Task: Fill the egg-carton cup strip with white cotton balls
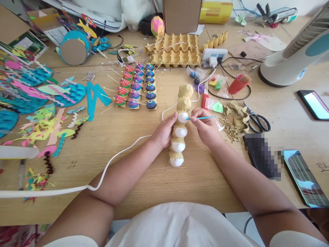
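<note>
A strip of egg carton [184,105] stretches away from me across the table, with several of its nearer bumps covered in white clay [178,147]. The two farthest bumps are bare tan cardboard. My left hand [164,132] grips the strip's left side near the middle, the thumb resting along its edge. Pinched in my right hand [205,127] is a thin blue modelling tool [207,117], whose tip touches the white clay on the farthest covered bump. Beyond my left hand stand painted carton strips [134,93] in red, purple and dark blue, with pins sticking out of their sides.
Scissors [258,120] lie right of my right hand beside torn carton scraps [233,118]. A white cable [120,151] crosses my left forearm. Phones [307,178] rest at the right. Paper cutouts [56,127] cover the left side; egg trays [177,51] and a power strip [214,55] sit behind.
</note>
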{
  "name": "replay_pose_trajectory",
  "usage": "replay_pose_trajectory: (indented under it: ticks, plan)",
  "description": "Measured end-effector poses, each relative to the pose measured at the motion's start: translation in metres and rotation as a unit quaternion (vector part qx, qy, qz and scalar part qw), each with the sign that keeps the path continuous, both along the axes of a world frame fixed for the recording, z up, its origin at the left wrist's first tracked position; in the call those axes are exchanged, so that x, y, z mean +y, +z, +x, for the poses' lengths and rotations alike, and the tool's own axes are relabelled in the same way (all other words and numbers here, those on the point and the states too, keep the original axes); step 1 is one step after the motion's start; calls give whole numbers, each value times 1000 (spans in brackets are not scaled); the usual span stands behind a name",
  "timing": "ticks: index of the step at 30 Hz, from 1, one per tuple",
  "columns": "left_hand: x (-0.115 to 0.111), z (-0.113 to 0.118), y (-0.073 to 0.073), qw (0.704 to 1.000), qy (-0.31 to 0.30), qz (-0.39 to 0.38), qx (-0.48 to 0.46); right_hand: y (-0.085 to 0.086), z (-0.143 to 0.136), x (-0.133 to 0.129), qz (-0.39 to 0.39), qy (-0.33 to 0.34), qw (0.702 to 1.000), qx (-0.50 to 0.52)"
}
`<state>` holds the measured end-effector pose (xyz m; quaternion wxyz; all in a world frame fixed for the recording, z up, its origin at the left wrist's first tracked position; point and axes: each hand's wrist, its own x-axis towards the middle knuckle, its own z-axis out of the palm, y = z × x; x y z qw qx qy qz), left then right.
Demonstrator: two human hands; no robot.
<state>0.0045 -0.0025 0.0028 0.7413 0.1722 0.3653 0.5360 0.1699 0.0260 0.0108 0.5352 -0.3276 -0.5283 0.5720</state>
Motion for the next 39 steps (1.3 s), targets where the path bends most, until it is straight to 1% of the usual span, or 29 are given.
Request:
replay_pose_trajectory:
  ticks: [4,8,11,14,20,25,27,33,39]
  plan:
    - [0,0,-3,1000,-2,29,0,1,1,-1,18,-17,998,-62]
    - [0,-1,-3,1000,-6,23,4,2,3,0,32,-45,994,-93]
    - [-1,-1,-1,1000,-6,28,12,2,2,0,34,-43,996,-77]
    - [-2,-1,2,1000,-3,21,14,2,1,0,8,-28,998,-56]
    - [-1,-1,1,1000,0,8,4,2,1,1,-13,-19,998,-62]
    - [-1,-1,0,1000,4,5,12,1,0,2,-19,-10,999,30]
    - [-1,-1,0,1000,-1,-5,16,2,-1,2,-28,-8,999,47]
    - [-2,0,2,1000,-8,6,15,0,-3,1,-65,3,998,21]
    - [-2,0,1,999,-9,21,26,0,-3,2,-68,6,998,12]
